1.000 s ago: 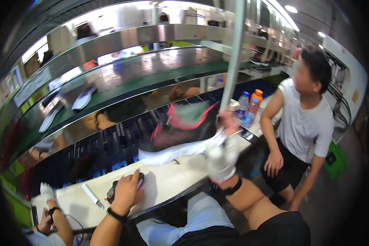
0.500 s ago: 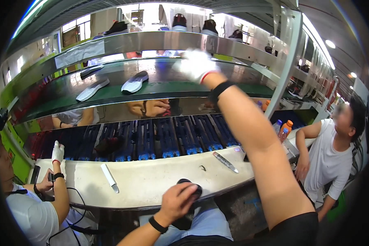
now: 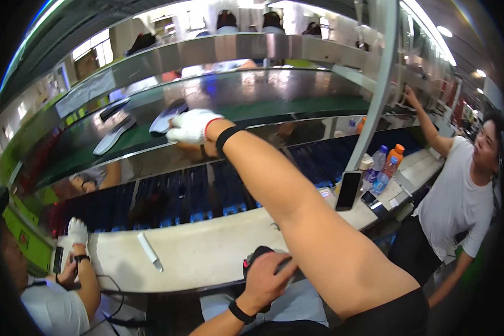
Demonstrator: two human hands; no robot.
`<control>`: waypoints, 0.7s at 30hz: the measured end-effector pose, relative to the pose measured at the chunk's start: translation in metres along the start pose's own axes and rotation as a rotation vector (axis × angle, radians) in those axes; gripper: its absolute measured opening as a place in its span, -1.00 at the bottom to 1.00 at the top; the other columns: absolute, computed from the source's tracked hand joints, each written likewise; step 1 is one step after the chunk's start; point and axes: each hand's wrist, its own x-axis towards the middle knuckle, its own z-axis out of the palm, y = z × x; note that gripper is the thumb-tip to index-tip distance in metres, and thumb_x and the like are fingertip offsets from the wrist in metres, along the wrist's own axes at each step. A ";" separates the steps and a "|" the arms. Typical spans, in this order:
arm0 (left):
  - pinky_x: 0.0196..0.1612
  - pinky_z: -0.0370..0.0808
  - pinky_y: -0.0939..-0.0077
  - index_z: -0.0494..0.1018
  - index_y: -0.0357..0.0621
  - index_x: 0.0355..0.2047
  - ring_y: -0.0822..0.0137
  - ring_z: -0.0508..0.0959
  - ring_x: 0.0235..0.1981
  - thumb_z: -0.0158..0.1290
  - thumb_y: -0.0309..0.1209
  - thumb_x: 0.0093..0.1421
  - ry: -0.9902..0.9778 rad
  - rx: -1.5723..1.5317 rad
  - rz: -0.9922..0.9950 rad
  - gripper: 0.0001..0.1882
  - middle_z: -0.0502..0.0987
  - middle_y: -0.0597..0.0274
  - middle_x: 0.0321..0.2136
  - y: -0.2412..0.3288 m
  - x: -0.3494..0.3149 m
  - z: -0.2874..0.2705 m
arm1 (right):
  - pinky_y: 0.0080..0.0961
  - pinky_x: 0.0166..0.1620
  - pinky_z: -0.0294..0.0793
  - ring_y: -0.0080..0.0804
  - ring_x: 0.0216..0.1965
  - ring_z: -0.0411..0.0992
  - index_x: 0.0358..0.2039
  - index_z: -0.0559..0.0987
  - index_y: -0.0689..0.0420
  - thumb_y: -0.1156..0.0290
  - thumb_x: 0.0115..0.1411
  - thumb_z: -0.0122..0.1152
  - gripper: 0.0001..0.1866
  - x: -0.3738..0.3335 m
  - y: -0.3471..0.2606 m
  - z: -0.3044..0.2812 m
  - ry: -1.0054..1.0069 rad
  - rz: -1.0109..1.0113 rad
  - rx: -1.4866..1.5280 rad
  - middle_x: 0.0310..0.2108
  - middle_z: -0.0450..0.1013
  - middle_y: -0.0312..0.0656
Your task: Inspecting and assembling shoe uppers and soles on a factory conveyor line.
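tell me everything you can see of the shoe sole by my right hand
The shoe sole is long and pale, bluish white, darkening toward its far end; it looks like moulded foam or rubber. It lies slanted on the green belt, far end pointing away and to the right. The gloved right hand overlaps its near right side; whether it grips is unclear.

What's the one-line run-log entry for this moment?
Right hand: gloved, at shoe sole on belt | Left hand: bare, on dark item by bench | On bench: white-handled tool

A black-screened phone (image 3: 348, 192) stands near an orange bottle (image 3: 396, 153) and clear plastic bottles (image 3: 382, 180)
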 end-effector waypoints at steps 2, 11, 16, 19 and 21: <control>-0.06 0.66 0.09 0.59 -0.08 0.23 -0.07 0.69 -0.09 0.34 -0.60 0.12 0.130 -0.059 -0.105 -0.39 0.66 -0.02 0.00 -0.003 -0.002 -0.018 | -0.08 0.33 0.49 0.18 0.25 0.55 0.34 0.59 -0.01 -0.21 0.37 0.02 -0.28 0.001 0.011 -0.001 0.032 -0.018 -0.126 0.23 0.59 0.15; -0.02 0.67 0.15 0.58 -0.08 0.27 -0.07 0.70 -0.07 0.39 -0.55 0.20 0.206 -0.042 -0.169 -0.41 0.66 -0.06 0.00 -0.004 -0.008 -0.038 | -0.14 0.20 0.56 0.12 0.15 0.60 0.08 0.71 0.08 -0.28 0.34 0.21 -0.33 -0.022 0.002 -0.008 0.163 -0.026 -0.061 0.09 0.65 0.14; 0.01 0.66 0.13 0.62 -0.08 0.23 -0.05 0.70 -0.04 0.41 -0.53 0.16 0.170 -0.055 -0.272 -0.41 0.69 -0.01 -0.01 0.002 -0.004 -0.063 | -0.22 0.03 0.63 0.05 -0.09 0.63 -0.23 0.63 0.11 0.36 0.19 0.49 -0.79 -0.085 0.026 0.023 0.656 -0.189 -0.116 -0.16 0.64 0.07; -0.01 0.61 0.19 0.65 -0.08 0.18 0.01 0.67 -0.11 0.36 -0.61 0.13 0.200 0.002 -0.295 -0.44 0.70 0.00 -0.03 0.001 -0.013 -0.098 | -0.24 0.07 0.65 -0.06 -0.09 0.65 -0.16 0.58 0.13 0.54 0.19 0.53 -0.72 -0.182 0.002 0.038 1.000 -0.562 0.033 -0.18 0.65 -0.02; -0.03 0.58 0.24 0.67 -0.12 0.14 0.06 0.65 -0.17 0.33 -0.65 0.11 0.133 0.063 -0.295 -0.46 0.72 0.01 -0.04 0.005 -0.017 -0.116 | -0.20 0.08 0.65 -0.10 -0.05 0.65 -0.07 0.54 0.13 0.54 0.22 0.57 -0.63 -0.249 -0.014 0.062 1.101 -0.615 0.275 -0.14 0.66 -0.01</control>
